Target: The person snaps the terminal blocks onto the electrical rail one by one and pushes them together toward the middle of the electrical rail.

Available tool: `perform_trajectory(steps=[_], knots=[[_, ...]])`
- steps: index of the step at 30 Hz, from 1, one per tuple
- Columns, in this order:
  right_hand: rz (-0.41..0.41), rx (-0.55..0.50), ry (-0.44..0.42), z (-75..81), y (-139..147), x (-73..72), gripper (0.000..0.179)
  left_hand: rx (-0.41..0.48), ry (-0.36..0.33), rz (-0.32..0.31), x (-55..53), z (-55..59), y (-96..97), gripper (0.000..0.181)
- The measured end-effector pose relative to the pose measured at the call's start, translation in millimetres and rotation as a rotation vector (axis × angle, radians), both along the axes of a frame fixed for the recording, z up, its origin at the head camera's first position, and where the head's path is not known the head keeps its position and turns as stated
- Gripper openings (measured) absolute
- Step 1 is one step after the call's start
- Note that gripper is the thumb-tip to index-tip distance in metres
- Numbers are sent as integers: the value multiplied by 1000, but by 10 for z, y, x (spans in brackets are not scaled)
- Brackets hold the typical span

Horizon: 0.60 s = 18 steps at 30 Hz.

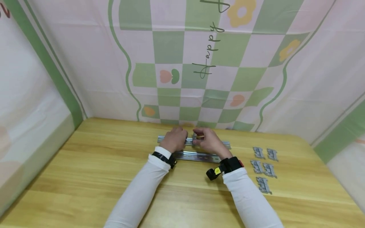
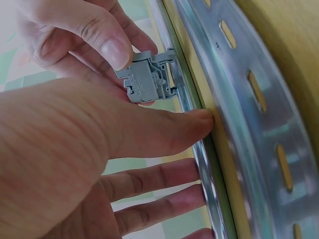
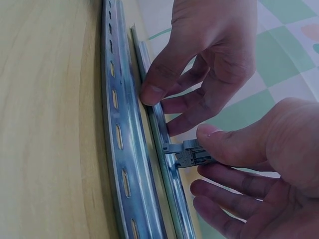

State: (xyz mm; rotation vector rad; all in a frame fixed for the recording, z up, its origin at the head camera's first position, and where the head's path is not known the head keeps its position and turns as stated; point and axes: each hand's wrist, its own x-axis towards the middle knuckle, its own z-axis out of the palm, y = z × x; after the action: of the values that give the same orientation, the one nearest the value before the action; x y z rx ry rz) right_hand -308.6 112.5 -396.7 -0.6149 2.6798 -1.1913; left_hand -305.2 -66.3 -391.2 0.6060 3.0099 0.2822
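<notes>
Two slotted metal DIN rails lie crosswise on the table, the far rail (image 1: pixel 226 144) behind the near rail (image 1: pixel 196 156). My left hand (image 1: pixel 175 139) holds the far rail, thumb on its near edge and fingers along the other side. Just to its right, my right hand (image 1: pixel 209 139) pinches a grey DIN-rail terminal block (image 2: pixel 144 79) between thumb and fingers. In the right wrist view, the block's foot side meets the far rail; whether it is clipped on cannot be told. Neither hand touches the near rail.
Several more grey terminal blocks (image 1: pixel 257 167) lie in a loose group on the right of the wooden table (image 1: pixel 85 167). A patterned cloth (image 1: pixel 168 47) hangs behind the table's back edge, close beyond the far rail.
</notes>
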Motion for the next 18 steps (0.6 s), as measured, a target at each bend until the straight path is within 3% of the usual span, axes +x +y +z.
perform_trajectory(steps=[18], knots=[[14, 31, -25, -6, 3, -12, 50, 7, -22, 3, -29, -13, 2, 16]])
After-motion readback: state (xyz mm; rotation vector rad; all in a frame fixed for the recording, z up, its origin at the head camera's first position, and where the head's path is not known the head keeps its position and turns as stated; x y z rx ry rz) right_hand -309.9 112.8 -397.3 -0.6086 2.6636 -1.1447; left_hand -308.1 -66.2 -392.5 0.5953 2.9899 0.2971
